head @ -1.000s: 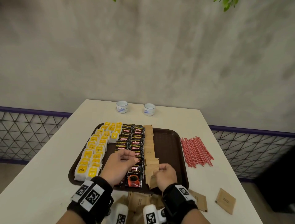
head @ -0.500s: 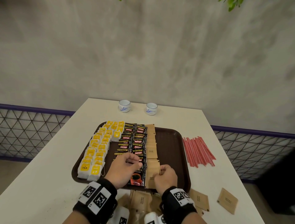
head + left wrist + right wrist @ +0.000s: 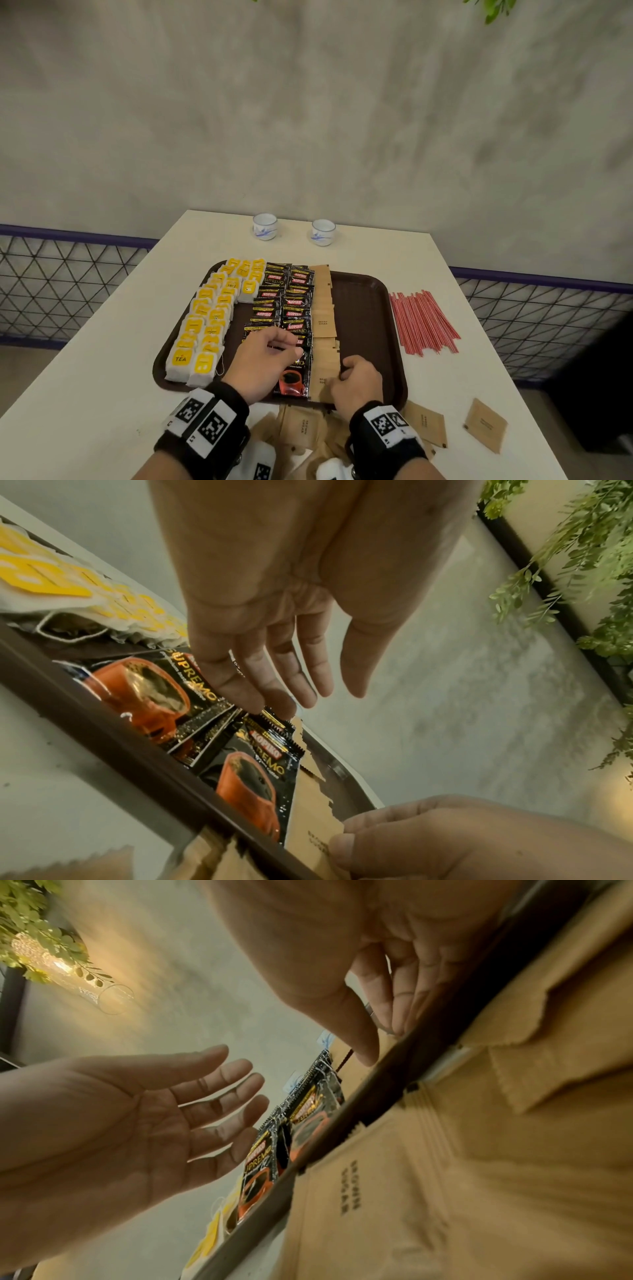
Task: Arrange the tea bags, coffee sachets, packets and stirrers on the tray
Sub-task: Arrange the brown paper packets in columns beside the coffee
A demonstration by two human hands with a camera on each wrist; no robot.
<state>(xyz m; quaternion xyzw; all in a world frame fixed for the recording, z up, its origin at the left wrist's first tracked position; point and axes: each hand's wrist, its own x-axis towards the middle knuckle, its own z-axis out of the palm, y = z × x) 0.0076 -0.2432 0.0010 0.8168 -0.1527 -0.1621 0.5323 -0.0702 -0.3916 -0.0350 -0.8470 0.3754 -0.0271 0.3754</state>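
A brown tray (image 3: 387, 294) holds rows of yellow tea bags (image 3: 205, 318), black coffee sachets (image 3: 294, 301) and a column of brown sugar packets (image 3: 323, 308). My left hand (image 3: 274, 346) hovers over the nearest coffee sachets (image 3: 253, 772), fingers relaxed and holding nothing (image 3: 281, 669). My right hand (image 3: 356, 377) is at the tray's front edge. Its thumb and fingers pinch the nearest brown packets (image 3: 308, 804) in that column. Red stirrers (image 3: 421, 322) lie on the table to the right of the tray.
Several loose brown packets (image 3: 484, 425) lie on the white table in front of the tray, some under my wrists (image 3: 445, 1177). Two small cups (image 3: 264, 226) stand at the far edge. A mesh railing runs along both sides of the table.
The brown packets in my right hand have gone from fanned and lifted to lying flat in line with the column. My left hand has barely moved.
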